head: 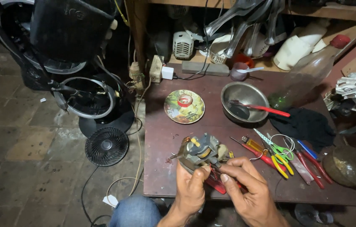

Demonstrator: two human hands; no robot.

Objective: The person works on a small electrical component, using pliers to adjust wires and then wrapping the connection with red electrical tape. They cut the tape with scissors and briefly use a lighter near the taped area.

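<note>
Small fan motor (200,153), grey metal w/ yellow winding and bare shaft sticking out left, held over near edge of dark red table (165,138). Left hand (191,189) cups it from below, fingers curled on it; right hand (245,185) pinches its underside w/ thumb & forefinger. Scissors (277,150) and pliers (310,162) crowd the right; open tabletop to the left, up to round plate (184,106).

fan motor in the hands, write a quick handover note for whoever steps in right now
Left hand: holds the small fan motor from below, above the table's front edge.
Right hand: fingertips pinch at the motor's underside, beside a red-handled tool lying under it.
Nearby: pliers and scissors to the right, metal bowl behind, plate with tape roll.
Done: motor is out of its fan housing.
Left: cannot tell how far the work on the motor is.
</note>
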